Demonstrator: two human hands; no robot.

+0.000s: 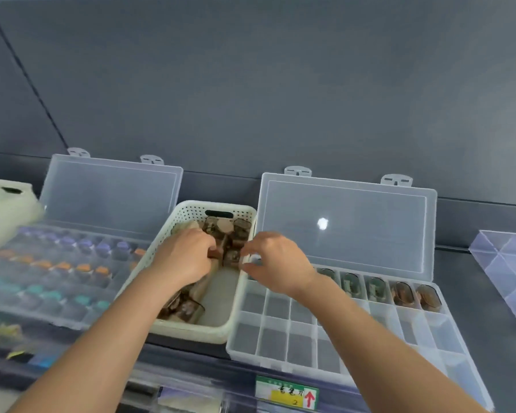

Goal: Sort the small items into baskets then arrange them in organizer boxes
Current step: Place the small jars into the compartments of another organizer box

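A matte blue-grey wall (280, 84) fills the upper half, softly and evenly lit, with 1 dark seam (27, 78) slanting down its left side. A horizontal ridge (489, 203) crosses it low down. Below lies a dark grey surface (489, 323); a green-and-yellow label (286, 391) with 1 red arrow sits at its front edge.

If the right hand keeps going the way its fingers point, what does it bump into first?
Probably the brown items in the white basket; the right hand points left at them, though depth is unclear.

Basket (173, 225) between two organizer boxes (340, 329).
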